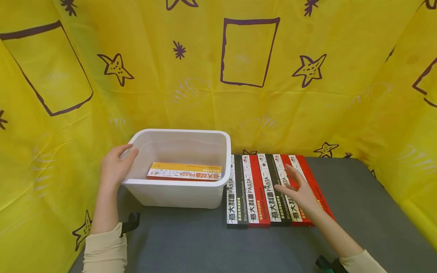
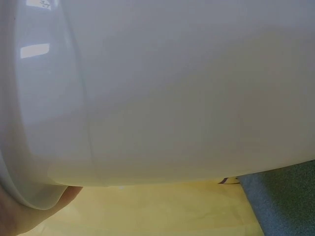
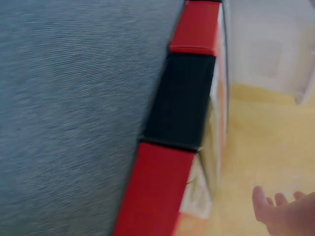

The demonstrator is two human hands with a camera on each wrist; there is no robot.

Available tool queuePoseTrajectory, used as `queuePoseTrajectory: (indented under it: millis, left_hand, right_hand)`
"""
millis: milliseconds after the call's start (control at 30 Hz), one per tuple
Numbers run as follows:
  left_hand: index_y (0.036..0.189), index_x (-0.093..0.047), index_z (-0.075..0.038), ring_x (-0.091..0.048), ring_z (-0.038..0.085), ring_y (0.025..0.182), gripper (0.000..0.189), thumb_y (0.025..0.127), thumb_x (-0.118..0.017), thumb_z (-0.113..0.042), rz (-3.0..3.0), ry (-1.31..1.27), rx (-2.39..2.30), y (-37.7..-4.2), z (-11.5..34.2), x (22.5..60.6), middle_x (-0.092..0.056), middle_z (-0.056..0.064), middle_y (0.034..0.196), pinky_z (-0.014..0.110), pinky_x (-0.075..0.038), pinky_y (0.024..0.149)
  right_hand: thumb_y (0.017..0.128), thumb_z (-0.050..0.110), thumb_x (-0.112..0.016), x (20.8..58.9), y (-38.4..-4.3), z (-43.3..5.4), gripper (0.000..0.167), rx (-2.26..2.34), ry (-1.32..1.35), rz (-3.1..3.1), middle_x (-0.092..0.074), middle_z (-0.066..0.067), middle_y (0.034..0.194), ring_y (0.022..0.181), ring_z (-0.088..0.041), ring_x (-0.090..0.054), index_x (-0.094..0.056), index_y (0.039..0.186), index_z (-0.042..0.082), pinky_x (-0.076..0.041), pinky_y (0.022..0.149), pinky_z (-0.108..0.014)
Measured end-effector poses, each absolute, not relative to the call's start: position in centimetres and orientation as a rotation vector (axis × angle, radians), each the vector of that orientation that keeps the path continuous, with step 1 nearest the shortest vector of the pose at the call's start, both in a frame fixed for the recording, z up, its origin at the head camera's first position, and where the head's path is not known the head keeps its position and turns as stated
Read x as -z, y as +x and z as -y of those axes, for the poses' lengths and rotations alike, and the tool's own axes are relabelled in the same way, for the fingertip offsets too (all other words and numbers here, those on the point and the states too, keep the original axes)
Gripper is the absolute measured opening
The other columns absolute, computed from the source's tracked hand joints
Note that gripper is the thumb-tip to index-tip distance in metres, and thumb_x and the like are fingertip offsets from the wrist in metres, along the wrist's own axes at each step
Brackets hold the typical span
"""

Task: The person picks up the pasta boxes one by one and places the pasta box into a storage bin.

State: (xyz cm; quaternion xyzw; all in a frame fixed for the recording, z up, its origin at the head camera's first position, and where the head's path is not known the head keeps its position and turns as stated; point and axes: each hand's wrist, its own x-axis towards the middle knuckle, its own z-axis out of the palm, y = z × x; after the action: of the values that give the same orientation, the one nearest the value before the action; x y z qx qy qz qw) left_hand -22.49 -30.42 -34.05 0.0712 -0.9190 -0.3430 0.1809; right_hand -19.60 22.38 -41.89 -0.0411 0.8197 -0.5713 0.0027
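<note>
A: Where to begin?

B: With a white tub [image 1: 175,195], on the left of a dark grey table [image 1: 191,242]. Just right of the tub, a row of red and black pasta boxes [image 1: 268,189], lying flat, long sides together. Behind, a yellow curtain [image 1: 201,106].

A: And the hands?

B: Left hand [image 1: 115,165] at the tub's left rim: thumb toward the inside, fingers toward the outside, apparently clamped on the edge. Right hand [image 1: 304,193] over the right part of the row, fingers apart, nothing between them. Likewise in the right wrist view: spread fingers, clear of the red and black box ends.

A: Any risks?

B: Possibly a tilted or dragged tub, from too hard a pull at one side of the rim. Possibly a neighbouring box nudged askew, from such tight packing and so little room for fingertips. Possibly a slip too, from a shallow pinch on smooth-looking card.

A: Now the containers and their contents?

B: Inside the tub, low and near the front wall, a yellow and white curry box [image 1: 186,170], lying lengthwise. Beneath, a strip of red, perhaps another box; too hidden to tell. On the row's boxes, printed "PASTA"; contents out of sight.
</note>
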Motion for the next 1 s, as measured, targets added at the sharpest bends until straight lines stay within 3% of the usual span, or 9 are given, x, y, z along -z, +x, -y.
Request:
queuePoseTrajectory:
  millis: [600, 867, 1000]
  left_hand:
    - [0.135, -0.054, 0.002, -0.04, 0.048, 0.129, 0.057, 0.099, -0.049, -0.041, 2.593, 0.201, 0.98, -22.4, 30.4, 34.1, -0.049, 0.028, 0.139, 0.062, -0.03, 0.106]
    - [0.137, -0.053, 0.001, -0.039, 0.048, 0.13, 0.058, 0.099, -0.049, -0.043, 2.608, 0.214, 0.995, -22.4, 30.2, 33.9, -0.047, 0.028, 0.14, 0.063, -0.029, 0.106]
    - [0.138, -0.052, 0.001, -0.039, 0.049, 0.13, 0.059, 0.099, -0.048, -0.043, 2.61, 0.223, 1.0, -22.4, 30.3, 33.9, -0.046, 0.028, 0.141, 0.063, -0.029, 0.106]
  right_hand:
    - [0.089, 0.031, -0.071, 43.9, -18.4, -25.6, 0.088, 1.649, 0.043, -2.69, -0.024, -0.019, 0.157, 0.137, -0.041, -0.027, -0.018, 0.155, 0.007, -0.034, 0.106, -0.058]
    - [0.089, 0.037, -0.07, 44.7, -17.6, -27.3, 0.093, 1.568, 0.157, -2.669, -0.019, -0.026, 0.156, 0.13, -0.052, -0.036, -0.012, 0.156, 0.009, -0.033, 0.104, -0.063]
    - [0.089, 0.037, -0.07, 44.9, -17.3, -28.1, 0.093, 1.579, 0.15, -2.673, -0.017, -0.027, 0.156, 0.128, -0.054, -0.038, -0.012, 0.156, 0.009, -0.035, 0.104, -0.06]
